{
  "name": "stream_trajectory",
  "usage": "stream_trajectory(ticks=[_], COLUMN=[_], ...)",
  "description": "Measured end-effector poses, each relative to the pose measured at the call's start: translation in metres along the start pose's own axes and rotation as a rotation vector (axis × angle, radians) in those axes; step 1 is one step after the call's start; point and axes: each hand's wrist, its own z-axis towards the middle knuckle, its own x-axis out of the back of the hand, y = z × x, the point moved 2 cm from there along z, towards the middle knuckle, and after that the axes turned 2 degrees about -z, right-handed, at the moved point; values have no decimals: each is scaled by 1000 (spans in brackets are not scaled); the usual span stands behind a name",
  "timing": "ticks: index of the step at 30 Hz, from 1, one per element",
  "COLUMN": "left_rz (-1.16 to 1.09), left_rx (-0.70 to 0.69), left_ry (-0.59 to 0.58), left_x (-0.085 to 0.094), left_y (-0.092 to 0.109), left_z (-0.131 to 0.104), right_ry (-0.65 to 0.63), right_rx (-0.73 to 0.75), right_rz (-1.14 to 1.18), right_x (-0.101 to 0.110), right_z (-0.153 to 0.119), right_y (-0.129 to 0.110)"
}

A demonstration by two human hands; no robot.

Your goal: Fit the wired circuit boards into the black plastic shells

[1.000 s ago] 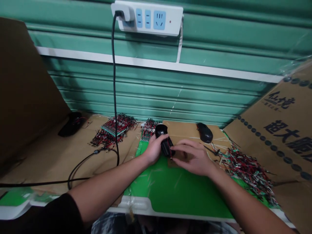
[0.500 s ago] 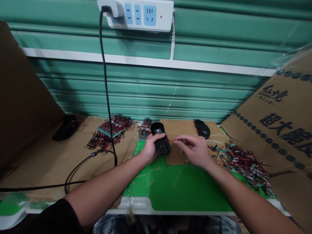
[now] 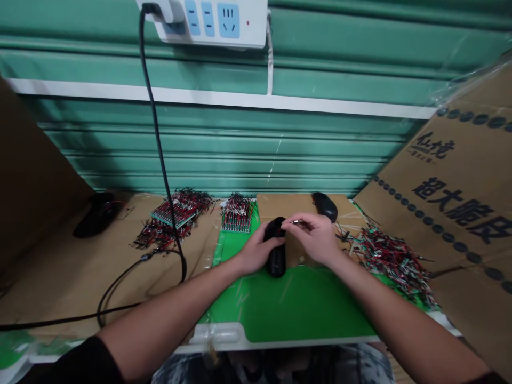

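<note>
My left hand (image 3: 257,252) is closed around a black plastic housing (image 3: 276,262), its thumb lying across the middle. The housing stands close to upright in view, over the green table top. At its upper right, my right hand (image 3: 314,234) pinches a small wired piece (image 3: 296,222) with a light, shiny end. Red wire shows between the fingertips and the housing's opening. Fingers cover most of that piece, so I cannot tell its exact kind. The right fingertips are at the housing's edge.
Circuit board panels with red and black wires (image 3: 236,216) stand behind my left hand, with another wired stack (image 3: 180,210) farther left. Loose wired boards (image 3: 396,261) are heaped at right. Black housings lie back right (image 3: 325,207) and far left (image 3: 96,216). A black cable (image 3: 156,122) hangs from the power strip (image 3: 248,24).
The housing has been turned and brought slightly nearer to me. My right hand has moved up to its upper end, and less red wire shows. The camera view has shifted a little.
</note>
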Motion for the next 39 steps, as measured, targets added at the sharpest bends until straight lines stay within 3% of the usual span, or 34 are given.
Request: stream_trajectory(ticks=[7,27,36,39], left_rz=[0,40,157,146], left_rx=[13,49,20,23], left_ry=[-25,-38,-82,-96], left_x=[0,-1,0,0], left_y=[-2,-2,-1,-2], left_z=[-1,-3,-2,-1], right_ry=[-54,-36,-40,-27], right_rx=[-96,-113,-78,28], right_rz=[58,89,155,22], right_x=[-4,-2,-9,-4], right_z=[-1,-2,-5,-2], right_y=[0,-1,11,11])
